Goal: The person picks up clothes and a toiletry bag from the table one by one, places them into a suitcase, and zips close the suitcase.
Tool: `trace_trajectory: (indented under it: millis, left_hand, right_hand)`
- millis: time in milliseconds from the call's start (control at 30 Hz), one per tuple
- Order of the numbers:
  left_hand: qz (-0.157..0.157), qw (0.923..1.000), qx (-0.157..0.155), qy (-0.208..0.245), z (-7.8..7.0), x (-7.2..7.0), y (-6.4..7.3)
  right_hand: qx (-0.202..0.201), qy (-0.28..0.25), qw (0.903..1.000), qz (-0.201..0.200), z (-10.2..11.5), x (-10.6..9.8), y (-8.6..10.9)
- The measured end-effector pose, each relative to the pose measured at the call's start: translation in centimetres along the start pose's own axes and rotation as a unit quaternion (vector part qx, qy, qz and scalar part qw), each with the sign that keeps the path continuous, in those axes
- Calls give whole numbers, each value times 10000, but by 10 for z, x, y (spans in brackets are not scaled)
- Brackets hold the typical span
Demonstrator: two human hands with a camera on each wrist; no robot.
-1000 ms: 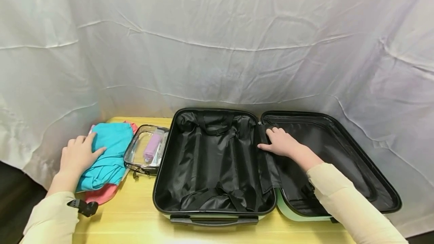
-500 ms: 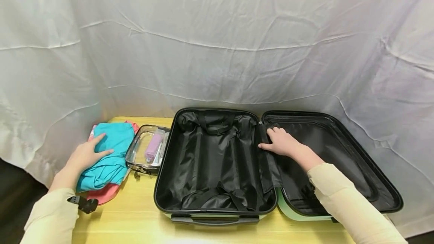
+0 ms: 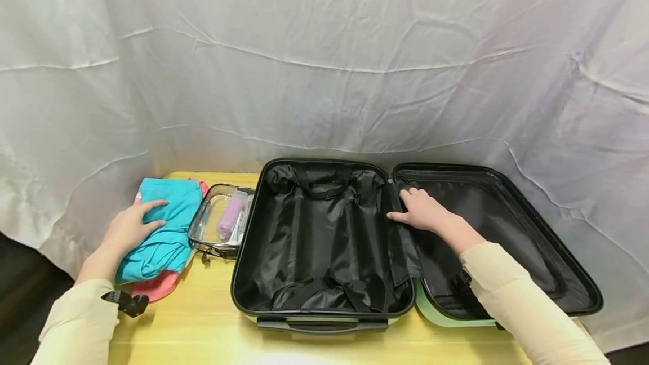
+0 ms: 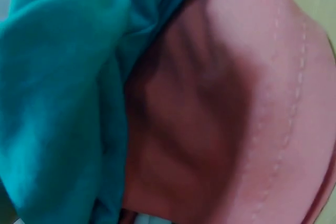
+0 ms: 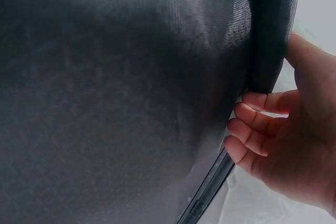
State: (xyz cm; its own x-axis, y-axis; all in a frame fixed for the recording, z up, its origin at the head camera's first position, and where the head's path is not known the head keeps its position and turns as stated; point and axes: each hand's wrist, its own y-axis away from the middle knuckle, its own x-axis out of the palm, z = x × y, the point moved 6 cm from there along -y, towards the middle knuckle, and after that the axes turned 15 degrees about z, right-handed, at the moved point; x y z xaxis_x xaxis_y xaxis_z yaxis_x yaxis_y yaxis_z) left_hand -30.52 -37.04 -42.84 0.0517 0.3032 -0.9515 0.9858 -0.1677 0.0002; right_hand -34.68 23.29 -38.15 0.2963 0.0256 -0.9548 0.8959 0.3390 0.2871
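My left hand (image 3: 124,232) rests at the left side of a teal folded garment (image 3: 177,201), fingers and thumb extended over it. Beneath the teal cloth shows a coral, stitched piece of fabric (image 4: 226,98), with a hand-like shadow across it in the left wrist view. My right hand (image 3: 421,210) touches the black fabric strip (image 3: 408,255) along the hinge of an open suitcase (image 3: 314,224), fingers loosely bent. In the right wrist view, its fingertips (image 5: 247,108) sit right at the edge of black fabric. Black lining covers both suitcase halves.
Between the clothes and the suitcase lies a clear, black-trimmed pouch (image 3: 210,221) containing a lilac bottle (image 3: 231,214). A black carry handle (image 3: 321,326) projects at the suitcase's front. Everything lies on a yellow wooden table (image 3: 203,331), backed by a pale hanging sheet (image 3: 324,72).
My left hand has shifted right, and its fingers have come further over the teal garment. The right hand stays by the hinge.
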Motion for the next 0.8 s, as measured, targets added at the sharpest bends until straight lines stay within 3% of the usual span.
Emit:
trace_trajectory:
  millis: [267, 567, 800]
  left_hand:
    - [-270, 9983, 136, 499, 1, -5, 3]
    - [-344, 9945, -61, 992, -2, -19, 9]
    - [-358, 9943, -140, 991, -6, -25, 7]
  right_hand:
    - [-5, -41, 10000, -36, -2, 3, -2]
    - [-18, -90, 9999, -39, -1, 3, -2]
    - [31, -84, 10000, -33, -3, 2, -2]
